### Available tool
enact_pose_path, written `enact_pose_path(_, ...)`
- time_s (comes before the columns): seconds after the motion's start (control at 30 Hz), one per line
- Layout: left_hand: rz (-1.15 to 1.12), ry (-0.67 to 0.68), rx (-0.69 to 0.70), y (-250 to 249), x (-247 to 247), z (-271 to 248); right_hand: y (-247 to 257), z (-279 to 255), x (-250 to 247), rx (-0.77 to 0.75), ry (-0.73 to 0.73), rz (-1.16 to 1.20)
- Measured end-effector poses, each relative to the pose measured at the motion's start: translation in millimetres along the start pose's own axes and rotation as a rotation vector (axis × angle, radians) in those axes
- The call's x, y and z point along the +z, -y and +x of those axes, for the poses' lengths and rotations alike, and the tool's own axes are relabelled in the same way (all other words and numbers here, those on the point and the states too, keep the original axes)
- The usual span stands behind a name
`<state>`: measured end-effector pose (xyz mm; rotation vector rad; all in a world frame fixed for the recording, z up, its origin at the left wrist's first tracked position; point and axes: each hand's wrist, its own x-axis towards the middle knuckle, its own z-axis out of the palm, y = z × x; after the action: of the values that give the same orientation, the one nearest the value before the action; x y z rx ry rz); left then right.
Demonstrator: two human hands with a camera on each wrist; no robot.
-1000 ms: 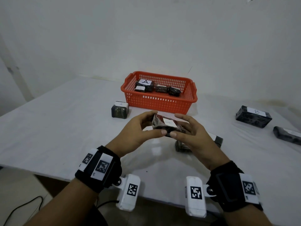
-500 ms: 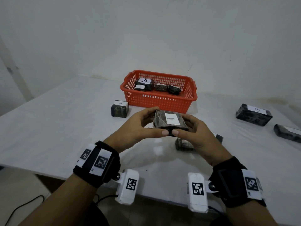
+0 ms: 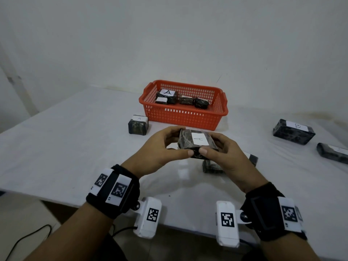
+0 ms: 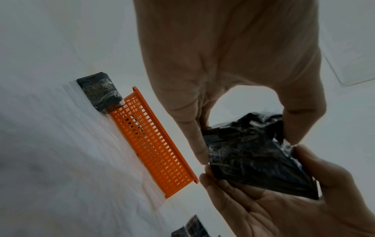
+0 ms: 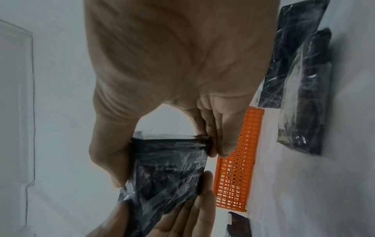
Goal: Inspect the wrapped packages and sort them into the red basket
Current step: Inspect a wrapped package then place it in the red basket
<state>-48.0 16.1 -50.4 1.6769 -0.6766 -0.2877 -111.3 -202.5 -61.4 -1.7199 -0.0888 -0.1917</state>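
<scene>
Above the bench's point(image 3: 56, 147) near edge, short of the red plastic mesh basket point(image 3: 183, 117), left hand point(image 3: 156, 153) and right hand point(image 3: 227, 157) each pinch the dark film-wrapped block package point(image 3: 197, 146) by opposite ends. It looks light, stiff, its wrap slippery; end holds suit it. Only the head view shows its white "A" label point(image 3: 200, 138); wrist views show the crinkled underside.

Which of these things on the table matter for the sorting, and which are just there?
Job: held package marked A, both hands, left hand, right hand; red basket; loose packages on the table.
Just there: floor cable.
</scene>
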Motion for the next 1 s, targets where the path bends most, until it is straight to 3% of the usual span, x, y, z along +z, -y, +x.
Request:
enact_pose_path(0.2, -0.018, 0.066, -0.001, -10.4, -2.5, 1.2, 4.1, 2.9, 1.0, -0.025, 0.011, -0.019)
enact_pose_path(0.43, -0.004, -0.051, 0.005, -7.1, -7.0, 6.3, 12.2, 5.0, 1.9, 0.114, 0.089, 0.099)
enact_pose_path(0.6, -0.026, 0.035, 0.009, -5.7, -5.3, 4.8, 16.2, 7.2, 3.3, 0.162, -0.027, 0.119)
enact_pose_path(0.8, 0.083, -0.25, 0.056, -5.1, 3.6, 9.8, 14.4, 4.4, 3.5, 0.058, -0.104, 0.042)
enact_pose_path(1.0, 0.046, -0.189, 0.123, -5.3, 2.7, 8.5, 20.3, 2.7, 5.5, 0.121, -0.077, 0.078)
